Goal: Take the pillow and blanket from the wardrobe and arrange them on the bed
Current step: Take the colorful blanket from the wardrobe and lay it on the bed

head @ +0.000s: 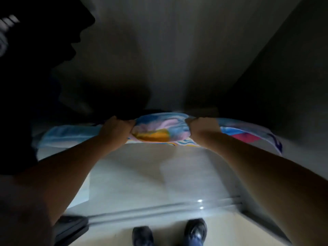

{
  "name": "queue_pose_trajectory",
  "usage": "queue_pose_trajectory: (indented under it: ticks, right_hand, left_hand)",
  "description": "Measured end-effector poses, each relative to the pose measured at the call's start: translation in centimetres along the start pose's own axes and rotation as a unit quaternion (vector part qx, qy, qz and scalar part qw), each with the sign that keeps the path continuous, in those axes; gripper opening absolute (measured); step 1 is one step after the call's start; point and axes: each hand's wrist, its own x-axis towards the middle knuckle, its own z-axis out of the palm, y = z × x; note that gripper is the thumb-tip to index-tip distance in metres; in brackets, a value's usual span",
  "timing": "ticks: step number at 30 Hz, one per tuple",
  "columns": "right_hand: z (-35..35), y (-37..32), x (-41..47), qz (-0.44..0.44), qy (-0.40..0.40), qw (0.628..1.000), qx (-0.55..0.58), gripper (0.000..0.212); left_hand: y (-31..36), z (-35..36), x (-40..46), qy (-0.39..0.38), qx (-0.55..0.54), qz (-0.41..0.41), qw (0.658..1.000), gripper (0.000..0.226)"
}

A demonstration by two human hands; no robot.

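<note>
Fingers of your left hand [116,129] and right hand [202,128] clench the soft multicoloured printed pillow [159,128] inside the dim wardrobe [177,50].

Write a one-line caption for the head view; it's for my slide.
Both hands, left hand and right hand, grip a colourful pillow inside the dark wardrobe.
</note>
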Motion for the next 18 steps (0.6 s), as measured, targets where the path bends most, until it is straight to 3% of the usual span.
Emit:
queue_pose_trajectory:
  ticks: [6, 10, 18]
  right_hand:
    - [-2.5, -2.0, -12.1, 0.076, -0.029, 0.994, 0.074, 0.034]
    - [-5.5, -2.6, -20.3, 0.12, -0.033, 0.986, 0.114, 0.035]
    - [-11.8, -4.3, -36.8, 0.231, -0.01, 0.967, 0.106, 0.032]
  left_hand:
    - [1.0, -6.4, -6.4, -0.005, 0.014, 0.128, 0.992, 0.026]
    - [2.3, -11.2, -9.7, -0.014, -0.012, 0.192, 0.981, 0.031]
    - [8.2, -19.9, -18.1, -0.029, -0.008, 0.259, 0.965, 0.022]
